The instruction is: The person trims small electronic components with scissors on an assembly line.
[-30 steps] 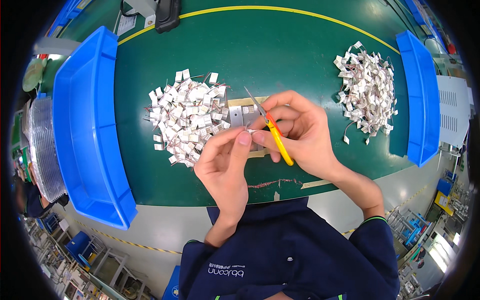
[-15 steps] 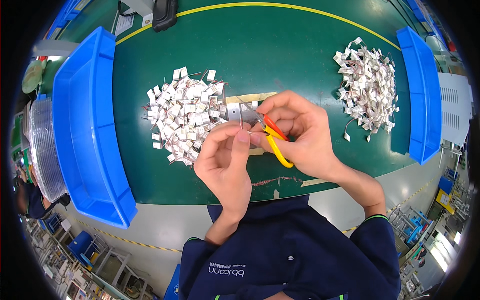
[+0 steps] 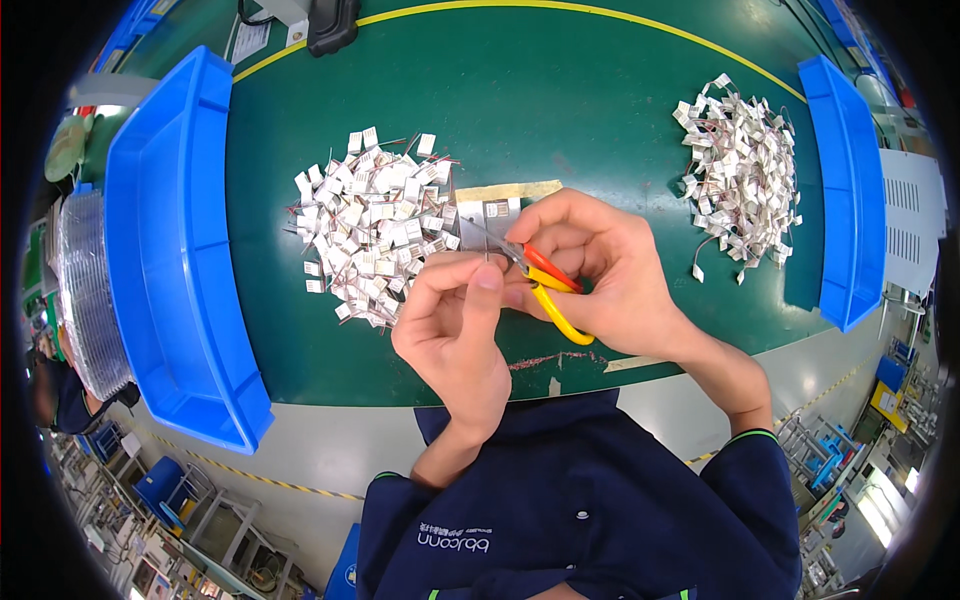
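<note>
My left hand (image 3: 455, 335) is closed, with thumb and forefinger pinching what looks like a thin wire (image 3: 488, 246); its lower end is hidden by the fingers. My right hand (image 3: 615, 275) grips a pair of pointed snips (image 3: 558, 300) with red and yellow handles. Their slim metal jaws point up and left, close above the left fingertips. Under both hands lies a grey metal plate (image 3: 475, 241), bordered by tan tape (image 3: 508, 190). To its left spreads a heap of small white tags or connectors with thin dark and red wires (image 3: 375, 215).
A second heap of white wired pieces (image 3: 740, 175) lies at the right of the green table (image 3: 590, 110). Blue trays stand along the left (image 3: 165, 250) and right (image 3: 845, 200) edges. A black device (image 3: 332, 25) sits at the far left.
The tips of the snips have dropped slightly nearer to the left fingertips. Both hands keep their grips and have shifted only a little.
</note>
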A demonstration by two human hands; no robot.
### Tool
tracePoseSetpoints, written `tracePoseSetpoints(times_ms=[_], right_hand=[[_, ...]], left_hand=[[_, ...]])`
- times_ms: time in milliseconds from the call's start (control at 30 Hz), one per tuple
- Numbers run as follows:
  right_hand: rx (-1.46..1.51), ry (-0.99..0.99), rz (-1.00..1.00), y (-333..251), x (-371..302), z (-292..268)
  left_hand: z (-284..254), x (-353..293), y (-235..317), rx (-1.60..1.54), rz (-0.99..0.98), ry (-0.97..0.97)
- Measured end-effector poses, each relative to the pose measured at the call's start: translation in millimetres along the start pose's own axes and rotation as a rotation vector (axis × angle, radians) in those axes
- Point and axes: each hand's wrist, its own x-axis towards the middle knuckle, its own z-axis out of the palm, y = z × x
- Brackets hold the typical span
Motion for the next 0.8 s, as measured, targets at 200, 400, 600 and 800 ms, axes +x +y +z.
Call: tracePoseSetpoints(times_ms=[200,400,600,800], right_hand=[[0.009,-0.036,0.038,-5,0,-1],[0.016,-0.071,0.065,-6,0,-2],[0.045,-0.246,0.034,-11,5,-17],[0.212,-0.304,0.241,-16,7,-32]], left_hand=[[0,0,4,-0.016,-0.03,-0.028],[-5,0,0,0.02,-0.003,-0.034],[-11,1,2,0.003,-0.037,-0.03],[-14,0,6,-0.092,-0.02,-0.079]])
